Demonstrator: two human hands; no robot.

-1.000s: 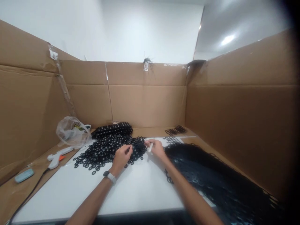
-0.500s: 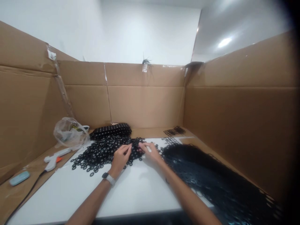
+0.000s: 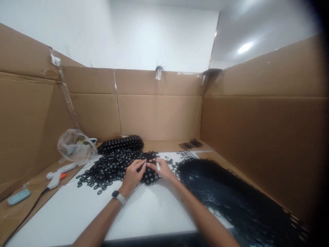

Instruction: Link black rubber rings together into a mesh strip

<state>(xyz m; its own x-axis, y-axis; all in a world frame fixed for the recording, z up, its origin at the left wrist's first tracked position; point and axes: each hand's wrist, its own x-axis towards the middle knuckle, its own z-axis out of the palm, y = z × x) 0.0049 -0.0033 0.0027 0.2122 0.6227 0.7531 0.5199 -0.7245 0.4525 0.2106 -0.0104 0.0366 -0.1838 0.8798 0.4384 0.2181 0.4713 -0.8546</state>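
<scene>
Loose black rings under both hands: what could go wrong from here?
1. Both hands, left hand and right hand, work at the edge of the loose black rings; strays already lie scattered on the white board and could slide away.
2. The linked ring mesh lies close to the right forearm, which might snag it.
3. The glue gun cord trails off the table's front edge and may catch.

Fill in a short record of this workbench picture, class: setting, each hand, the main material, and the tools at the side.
Setting: white board walled by cardboard
Left hand: on the pile of loose black rings, wrist wears a watch
Right hand: fingertips at the pile, holding a small white piece
Right side: sheet of joined black rings
Left side: glue gun, plastic bag
</scene>
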